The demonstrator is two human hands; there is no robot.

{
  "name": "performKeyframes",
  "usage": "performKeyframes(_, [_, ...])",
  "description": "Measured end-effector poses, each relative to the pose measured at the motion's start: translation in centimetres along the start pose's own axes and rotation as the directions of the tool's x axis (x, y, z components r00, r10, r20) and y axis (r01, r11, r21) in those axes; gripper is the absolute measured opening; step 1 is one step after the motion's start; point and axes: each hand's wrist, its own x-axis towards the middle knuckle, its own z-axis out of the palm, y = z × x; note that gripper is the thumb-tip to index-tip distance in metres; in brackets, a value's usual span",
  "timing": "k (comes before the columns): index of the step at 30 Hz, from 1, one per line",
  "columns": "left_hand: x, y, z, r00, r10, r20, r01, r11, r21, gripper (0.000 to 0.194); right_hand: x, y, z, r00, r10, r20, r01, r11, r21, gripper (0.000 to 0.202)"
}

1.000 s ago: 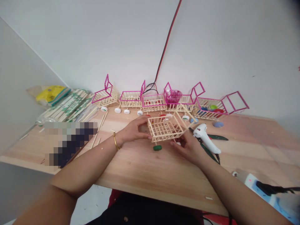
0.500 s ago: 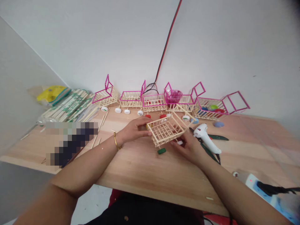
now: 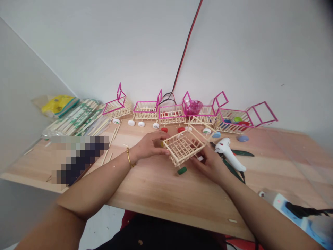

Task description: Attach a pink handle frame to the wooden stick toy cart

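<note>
A small cart of plain wooden sticks point(image 3: 183, 147) is held between both hands above the table's middle. My left hand point(image 3: 149, 146) grips its left side near a yellow wheel, thumb toward the near corner. At its right side, my right hand point(image 3: 208, 161) has its fingers closed beneath the frame, beside a white wheel point(image 3: 199, 158). A green wheel point(image 3: 182, 170) juts out below the near corner. The cart's handle frame points to the back right.
Several pink-trimmed stick carts point(image 3: 171, 114) line the wall. A white glue gun point(image 3: 230, 152) lies at right, over green-handled pliers. Bagged sticks point(image 3: 78, 116) are at left, a power strip point(image 3: 293, 215) at front right, loose sticks point(image 3: 112, 140) left of centre.
The plain cart has turned and tilted slightly between my hands; its near corner and green wheel have shifted a little to the right and toward me.
</note>
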Motion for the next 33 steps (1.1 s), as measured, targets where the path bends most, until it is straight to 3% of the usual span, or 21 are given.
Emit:
performKeyframes(6, [-0.2,0.3,0.0,0.999,-0.02,0.037,0.021,0.999,-0.043,0.052,0.1,0.3,0.1,0.996,-0.079,-0.033,0.077,0.996,-0.041,0.029])
performKeyframes(11, [-0.4,1.1,-0.2,0.997,-0.066,-0.038,0.059,0.986,-0.154,0.047,0.2,0.1,-0.1,0.997,-0.078,-0.015,0.077,0.996,-0.039,0.029])
performKeyframes(17, [-0.2,1.8,-0.1,0.992,-0.096,-0.08,0.088,0.991,-0.105,0.042,0.2,-0.1,-0.1,0.997,-0.071,-0.018,0.07,0.996,-0.049,0.03])
performKeyframes(26, [-0.1,1.0,0.4,0.989,-0.131,-0.074,0.109,0.963,-0.245,0.034,0.2,-0.4,-0.2,0.999,-0.035,0.017,0.035,0.999,-0.026,0.03])
performKeyframes(33, [-0.1,1.0,0.5,0.989,-0.142,-0.037,0.13,0.963,-0.237,0.034,0.2,-0.3,-0.2,1.0,-0.023,0.017,0.024,0.999,-0.036,0.031])
